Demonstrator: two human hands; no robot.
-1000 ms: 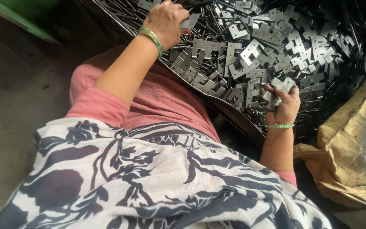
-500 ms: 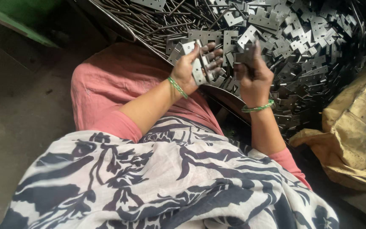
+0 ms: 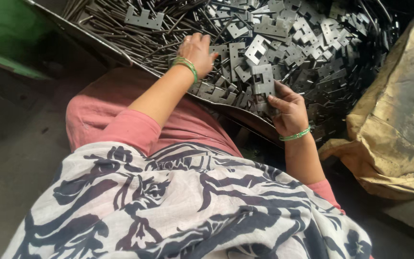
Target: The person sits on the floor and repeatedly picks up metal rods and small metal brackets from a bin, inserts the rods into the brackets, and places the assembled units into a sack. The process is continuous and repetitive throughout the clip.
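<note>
Nearest, a black-and-white patterned cloth [image 3: 183,211] covers the lap. At four o'clock from centre, the right hand [image 3: 288,112] grips a flat grey notched metal plate [image 3: 263,80] by its lower edge. At eleven o'clock, the left hand [image 3: 198,50] rests fingers-down, loosely spread, on the heap of stamped metal plates [image 3: 312,43] and thin rods [image 3: 120,38]. Raw edges could cut bare fingers; the heap might slide.

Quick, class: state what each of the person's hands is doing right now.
Left hand: fingers curled down into the pile of metal plates; grip cannot be told.
Right hand: closed on a notched metal plate.
</note>
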